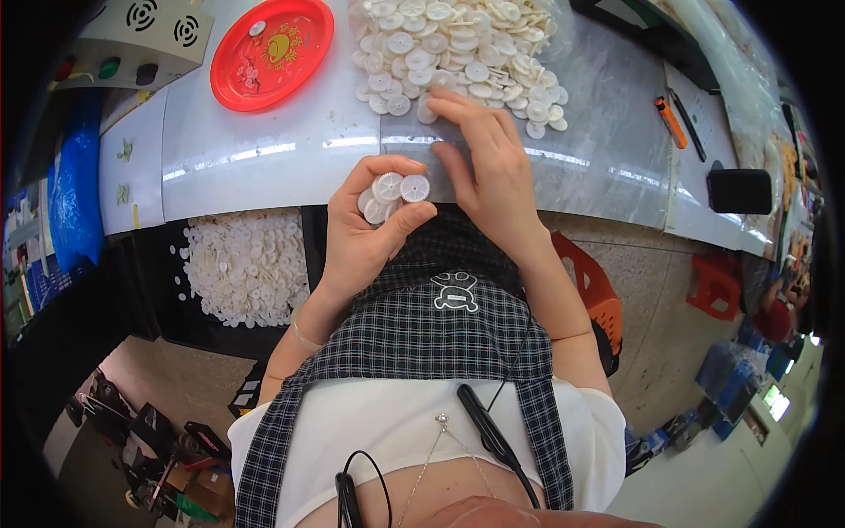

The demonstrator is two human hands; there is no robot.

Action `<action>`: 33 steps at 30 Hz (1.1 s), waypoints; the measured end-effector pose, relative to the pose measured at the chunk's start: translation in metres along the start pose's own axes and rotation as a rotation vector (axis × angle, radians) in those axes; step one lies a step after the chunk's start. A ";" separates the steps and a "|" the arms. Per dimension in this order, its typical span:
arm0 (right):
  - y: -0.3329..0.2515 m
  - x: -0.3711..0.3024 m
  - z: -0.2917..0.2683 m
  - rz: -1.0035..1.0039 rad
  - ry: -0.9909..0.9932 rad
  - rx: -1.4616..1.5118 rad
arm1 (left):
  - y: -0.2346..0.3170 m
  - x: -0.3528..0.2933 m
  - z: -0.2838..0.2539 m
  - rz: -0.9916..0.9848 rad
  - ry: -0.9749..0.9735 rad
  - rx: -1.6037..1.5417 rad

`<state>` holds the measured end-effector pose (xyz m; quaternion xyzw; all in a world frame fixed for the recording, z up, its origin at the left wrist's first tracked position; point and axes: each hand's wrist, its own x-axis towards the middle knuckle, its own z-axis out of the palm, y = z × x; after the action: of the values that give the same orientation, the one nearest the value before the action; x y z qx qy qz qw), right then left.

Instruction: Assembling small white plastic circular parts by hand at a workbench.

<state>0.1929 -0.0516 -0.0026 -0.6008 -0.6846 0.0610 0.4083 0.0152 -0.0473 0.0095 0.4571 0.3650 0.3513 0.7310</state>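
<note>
My left hand (374,207) is curled around several small white plastic gears (387,187), toothed at the rim, held above the table's near edge. My right hand (482,150) reaches to the near edge of a large heap of the same white gears (466,53) on the table. Its fingertips meet a single gear (427,109) at the edge of the heap, with thumb and fingers apart. Whether the fingers grip that gear I cannot tell.
A red plate (238,84) with one gear and small scraps stands left of the heap. Below the table's left edge, a black tray (172,308) holds many white gears. An orange marker (671,123), a black pen (687,125) and a black phone-like device (738,191) lie at right. A grey control box (167,40) stands far left.
</note>
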 end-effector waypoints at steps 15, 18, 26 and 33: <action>0.004 -0.013 0.008 0.161 0.098 0.166 | -0.004 0.001 -0.004 -0.014 -0.010 -0.158; 0.003 -0.013 0.008 0.170 0.101 0.161 | -0.002 -0.002 -0.010 -0.003 0.038 -0.104; 0.004 -0.013 0.006 0.159 0.068 0.159 | -0.010 -0.034 -0.053 0.269 0.477 0.155; 0.003 -0.010 0.002 0.224 0.033 0.205 | -0.023 -0.074 -0.144 0.474 0.939 0.726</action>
<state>0.1933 -0.0592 -0.0103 -0.6297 -0.5965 0.1656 0.4693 -0.1397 -0.0581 -0.0414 0.5414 0.6311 0.5205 0.1942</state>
